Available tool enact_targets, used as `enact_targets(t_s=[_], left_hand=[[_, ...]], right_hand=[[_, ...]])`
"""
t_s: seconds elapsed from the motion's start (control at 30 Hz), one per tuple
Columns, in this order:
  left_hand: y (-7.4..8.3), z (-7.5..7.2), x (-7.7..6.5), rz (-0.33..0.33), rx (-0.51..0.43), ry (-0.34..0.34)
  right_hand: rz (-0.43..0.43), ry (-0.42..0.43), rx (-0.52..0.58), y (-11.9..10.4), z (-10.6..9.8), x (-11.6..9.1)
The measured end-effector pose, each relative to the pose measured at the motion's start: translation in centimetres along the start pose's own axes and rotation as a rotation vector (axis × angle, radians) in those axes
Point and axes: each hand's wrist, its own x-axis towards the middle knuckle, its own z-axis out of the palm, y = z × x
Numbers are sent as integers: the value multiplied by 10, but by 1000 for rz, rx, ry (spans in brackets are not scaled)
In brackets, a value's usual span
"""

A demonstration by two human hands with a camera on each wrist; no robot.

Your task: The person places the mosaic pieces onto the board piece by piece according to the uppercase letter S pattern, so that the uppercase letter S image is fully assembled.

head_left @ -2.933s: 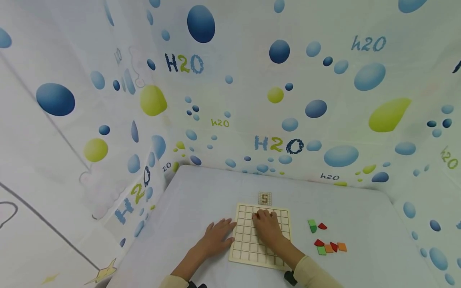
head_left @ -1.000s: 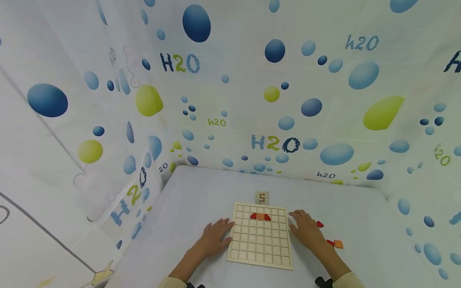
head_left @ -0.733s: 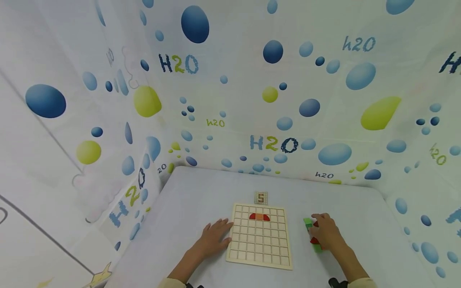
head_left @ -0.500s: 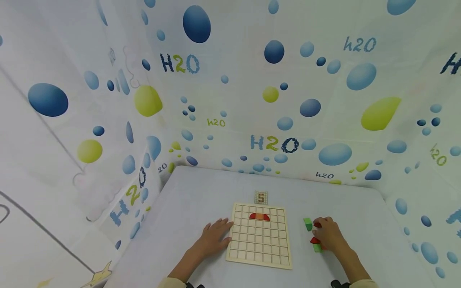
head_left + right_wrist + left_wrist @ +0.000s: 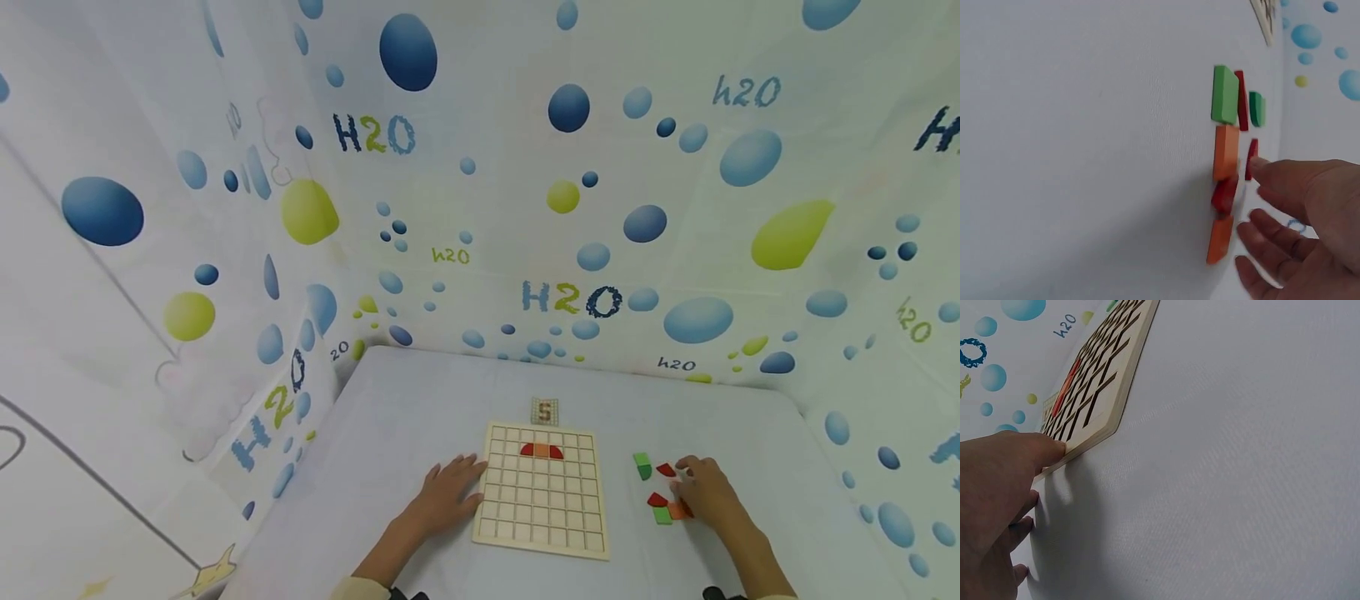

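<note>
My left hand (image 5: 448, 496) lies on the table with its fingers at the left edge of the wooden grid board (image 5: 540, 537); in the left wrist view the thumb (image 5: 1047, 450) is on the rim. On the board an orange square tile (image 5: 542, 451) sits between two red quarter-round tiles (image 5: 527, 450). My right hand (image 5: 708, 493) hovers over the loose tiles at the right, thumb and fingers apart. In the right wrist view its thumb is close to a red tile (image 5: 1252, 156), and orange tiles (image 5: 1225, 152), another red tile (image 5: 1225, 195) and a light green tile (image 5: 1225, 94) stand in a row.
A small card with an S-like figure (image 5: 544, 412) lies behind the board. A light green tile (image 5: 641, 458) and a dark green one (image 5: 645, 472) touch each other right of the board. A curtain (image 5: 480, 192) printed with drops stands behind the white table.
The right hand has left the board, where the orange and red tiles now show, and moved right to the loose tiles, edging further right lately. The left hand has stayed put.
</note>
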Motion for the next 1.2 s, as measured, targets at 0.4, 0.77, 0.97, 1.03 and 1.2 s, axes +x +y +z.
enact_targets(t_s=[0.4,0.77,0.97,1.03,1.2], left_hand=[[0,0,0,-2,7,6],[1,0,1,-5,2,3],[3,-3,0,-6,-4,8],[3,-2,0,-8,-5,5],[3,-1,0,-9,-9,-1]], right_hand=[[3,6,-24,25,-7,-32],[52,-25,-20,27,-4,-39],[21,2,-37,30,-1,-40],[22,7,-37,30,-1,-41],[44,22,-40,28,-2,-41]])
